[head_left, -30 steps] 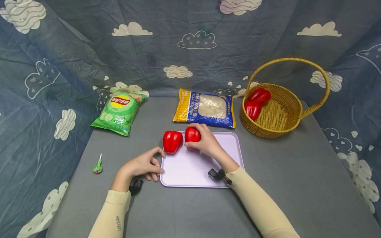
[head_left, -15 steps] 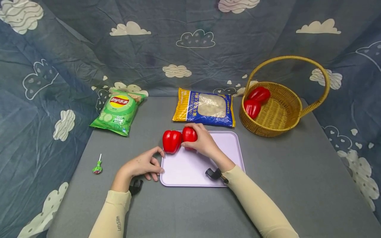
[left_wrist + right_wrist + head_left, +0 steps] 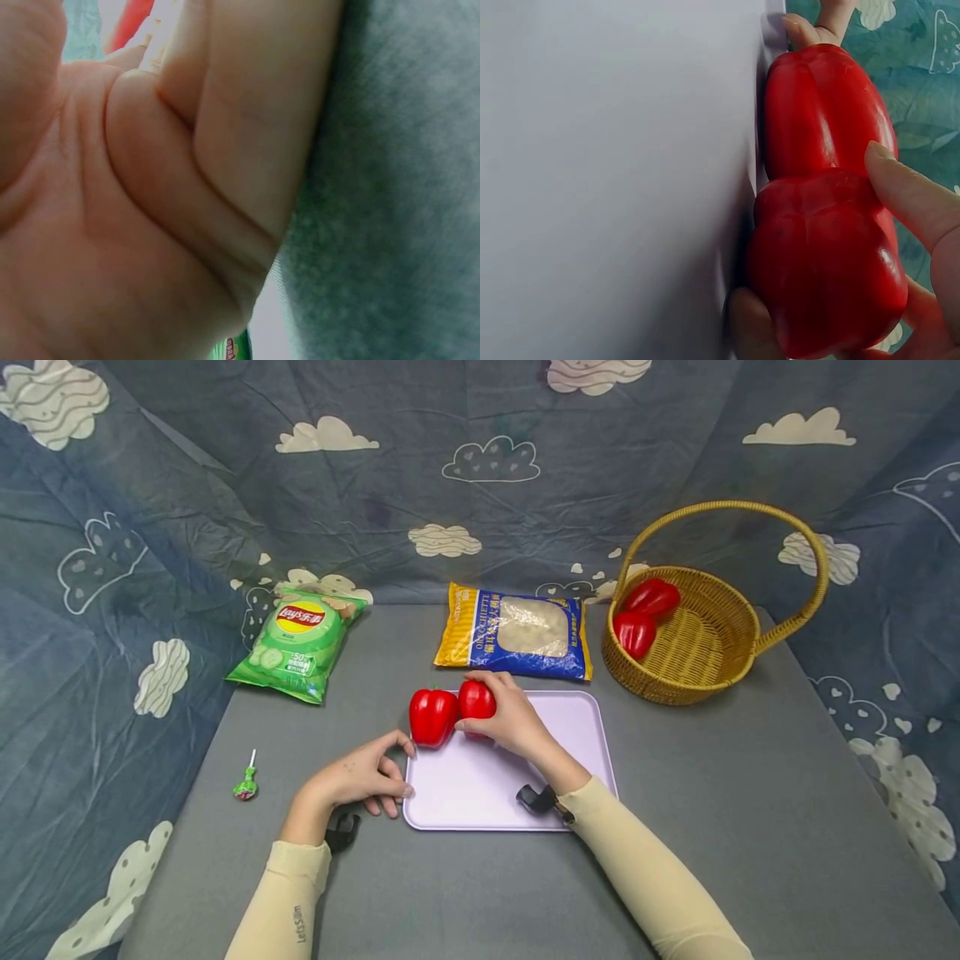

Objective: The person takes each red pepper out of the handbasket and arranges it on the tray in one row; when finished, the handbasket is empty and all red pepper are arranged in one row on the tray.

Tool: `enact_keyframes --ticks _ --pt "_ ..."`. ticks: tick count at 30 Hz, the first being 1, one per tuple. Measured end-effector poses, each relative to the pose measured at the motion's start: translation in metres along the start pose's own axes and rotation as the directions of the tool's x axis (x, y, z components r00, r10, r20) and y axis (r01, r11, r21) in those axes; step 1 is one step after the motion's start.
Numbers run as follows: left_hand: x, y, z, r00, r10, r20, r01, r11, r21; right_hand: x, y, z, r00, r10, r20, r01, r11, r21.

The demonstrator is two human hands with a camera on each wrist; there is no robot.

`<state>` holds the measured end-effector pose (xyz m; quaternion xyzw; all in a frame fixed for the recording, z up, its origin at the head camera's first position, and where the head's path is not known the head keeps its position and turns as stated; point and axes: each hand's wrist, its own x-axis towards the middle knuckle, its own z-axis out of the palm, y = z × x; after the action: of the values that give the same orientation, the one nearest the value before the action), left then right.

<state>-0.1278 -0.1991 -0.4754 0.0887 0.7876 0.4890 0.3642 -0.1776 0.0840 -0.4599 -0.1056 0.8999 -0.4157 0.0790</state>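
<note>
At the far left corner of the lilac tray [image 3: 480,793]: one red pepper [image 3: 432,718]; a second pepper [image 3: 476,697], touching it, pinched between thumb and fingers of the right hand [image 3: 512,718]. Left hand [image 3: 363,774]: at the tray's left rim, thumb and forefinger apart, other fingers loosely bent. Behind: pasta bag [image 3: 513,633]. Right rear: basket [image 3: 667,692].

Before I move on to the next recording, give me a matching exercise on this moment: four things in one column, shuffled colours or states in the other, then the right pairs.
1. lilac tray
2. Lay's chip bag
3. orecchiette bag
4. wicker basket

A. blue and yellow
B. has two red peppers inside
C. green, with a red-and-yellow logo
D. beneath the bell pepper in the right grip

Pairs: 1-D, 2-C, 3-A, 4-B
</note>
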Motion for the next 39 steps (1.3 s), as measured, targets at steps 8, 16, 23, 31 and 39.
enact_keyframes --ticks 8,16,23,31,39 --pt "0.001 0.002 0.001 1.000 -0.007 -0.001 0.007 1.000 -0.005 -0.001 0.002 -0.003 1.000 0.005 0.019 -0.005 1.000 0.013" --pt "0.000 0.002 0.001 1.000 -0.011 0.000 0.011 1.000 -0.005 -0.002 0.000 -0.009 0.998 0.041 0.038 -0.042 0.999 0.015" --pt "-0.001 0.002 0.001 1.000 -0.004 -0.003 0.004 1.000 -0.006 -0.006 -0.004 -0.034 0.998 0.040 0.043 -0.043 0.996 0.081" --pt "-0.001 0.001 0.001 1.000 -0.007 -0.007 0.006 1.000 -0.003 -0.022 -0.009 -0.100 0.993 0.014 -0.117 0.010 0.978 0.209" --pt "-0.001 0.001 0.000 1.000 -0.010 -0.008 0.010 1.000 -0.003 -0.029 0.014 -0.161 0.954 0.147 -0.260 -0.076 0.961 0.267"
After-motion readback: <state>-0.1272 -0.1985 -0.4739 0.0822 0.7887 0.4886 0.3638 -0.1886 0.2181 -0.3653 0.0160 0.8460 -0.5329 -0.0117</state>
